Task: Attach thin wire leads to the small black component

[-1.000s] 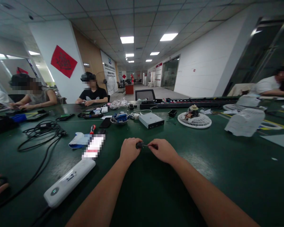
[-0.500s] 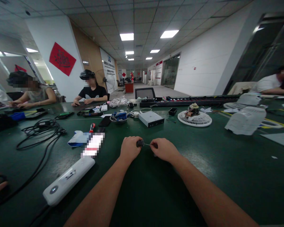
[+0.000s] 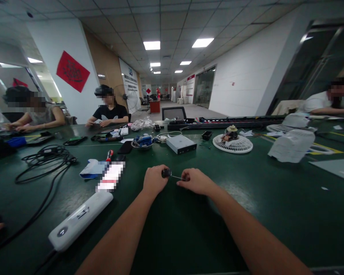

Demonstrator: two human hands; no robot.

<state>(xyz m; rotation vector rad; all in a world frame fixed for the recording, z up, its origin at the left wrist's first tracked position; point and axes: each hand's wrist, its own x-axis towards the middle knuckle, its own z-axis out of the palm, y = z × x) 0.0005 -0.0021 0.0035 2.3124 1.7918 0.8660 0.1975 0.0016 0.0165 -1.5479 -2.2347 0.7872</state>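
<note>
My left hand [image 3: 154, 180] is closed round the dark handle of a screwdriver [image 3: 166, 173]. Its thin metal shaft points right, toward my right hand [image 3: 197, 181]. The right hand's fingers are curled, with the thumb and forefinger on either side of the shaft's end. Whatever those fingers hold is too small or hidden to name. Both hands are just above the green tabletop [image 3: 183, 229]. Beyond them lies a box-shaped disc drive [image 3: 181, 144] with a silver top and black front.
A white power strip [image 3: 80, 221], a blue-white glove [image 3: 93, 169], a red-handled tool [image 3: 110, 155] and coiled black cable [image 3: 50, 152] lie to the left. A white fan grille [image 3: 232, 147] and a white plastic housing [image 3: 291, 145] are on the right. Other people sit around the table.
The thumb and forefinger of my right hand have loosened and parted around the shaft's end. The screwdriver tilts slightly more downward to the right. The view has shifted a little.
</note>
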